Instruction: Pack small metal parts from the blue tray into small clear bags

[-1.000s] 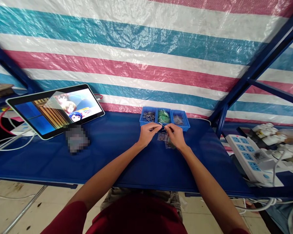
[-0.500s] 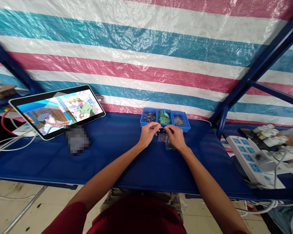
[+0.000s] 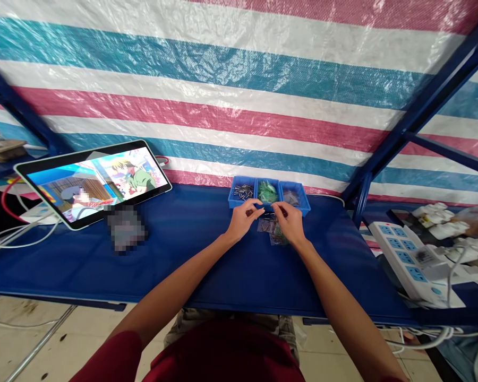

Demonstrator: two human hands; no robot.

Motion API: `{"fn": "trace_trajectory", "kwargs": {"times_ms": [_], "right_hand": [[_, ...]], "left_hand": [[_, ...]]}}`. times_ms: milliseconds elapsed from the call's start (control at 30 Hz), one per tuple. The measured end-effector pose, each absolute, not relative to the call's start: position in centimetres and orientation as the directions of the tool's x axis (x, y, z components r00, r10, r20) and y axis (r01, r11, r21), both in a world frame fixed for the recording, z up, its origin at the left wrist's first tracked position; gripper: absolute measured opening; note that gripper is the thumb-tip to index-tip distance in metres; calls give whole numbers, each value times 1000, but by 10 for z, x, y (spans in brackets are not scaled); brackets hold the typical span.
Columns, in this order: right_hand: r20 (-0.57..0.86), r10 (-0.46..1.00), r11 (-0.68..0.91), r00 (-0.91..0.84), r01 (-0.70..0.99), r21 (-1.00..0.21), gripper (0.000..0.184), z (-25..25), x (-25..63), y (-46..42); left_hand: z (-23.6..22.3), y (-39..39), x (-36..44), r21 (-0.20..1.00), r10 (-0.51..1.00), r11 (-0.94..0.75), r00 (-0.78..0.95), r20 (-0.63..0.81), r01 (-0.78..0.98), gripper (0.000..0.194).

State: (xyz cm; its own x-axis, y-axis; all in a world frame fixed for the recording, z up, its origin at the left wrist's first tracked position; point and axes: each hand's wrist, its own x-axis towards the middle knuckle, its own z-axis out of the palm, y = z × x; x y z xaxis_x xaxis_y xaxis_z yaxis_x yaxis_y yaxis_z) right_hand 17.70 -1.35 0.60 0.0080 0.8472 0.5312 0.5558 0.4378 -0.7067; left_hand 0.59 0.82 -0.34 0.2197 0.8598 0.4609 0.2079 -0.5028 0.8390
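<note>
My left hand (image 3: 242, 218) and my right hand (image 3: 289, 223) are close together over the blue table (image 3: 207, 260), just in front of three small blue bins (image 3: 268, 194). Both hands have their fingers pinched; what they hold is too small to name. The left bin holds small metal pins (image 3: 242, 191), the middle bin green parts (image 3: 267, 191), the right bin dark parts (image 3: 291, 197). A small pile of clear packets with parts (image 3: 271, 229) lies on the table under my hands.
A tablet (image 3: 92, 180) playing a cartoon leans at the left, with cables (image 3: 11, 233) beside it. A blurred dark object (image 3: 125, 228) lies near it. A white power strip (image 3: 412, 262) and white adapters (image 3: 446, 215) sit at the right. A blue frame post (image 3: 358, 204) stands right of the bins.
My hands stayed in front of the bins with small finger movements; the right hand shifted slightly left and its fingers curled. The picture on the tablet changed.
</note>
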Motion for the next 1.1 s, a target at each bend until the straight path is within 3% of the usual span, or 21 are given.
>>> {"fn": "trace_trajectory", "kwargs": {"times_ms": [367,533,800,1100], "right_hand": [[563,807,571,-177,478,-668,29,4,175,-14],[532,826,550,-186,479,-685,26,2,174,-13],[440,895,425,-65,418,-803,18,0,175,-11],[401,911,402,-92,409,-819,21,-1,172,-12]], "left_hand": [[-1,6,5,920,894,-387,269,357,66,32],[0,7,7,936,908,-352,242,341,-1,34],[0,10,12,939,929,-280,189,318,-200,36],[-1,11,12,929,918,-304,194,345,-209,32]]}}
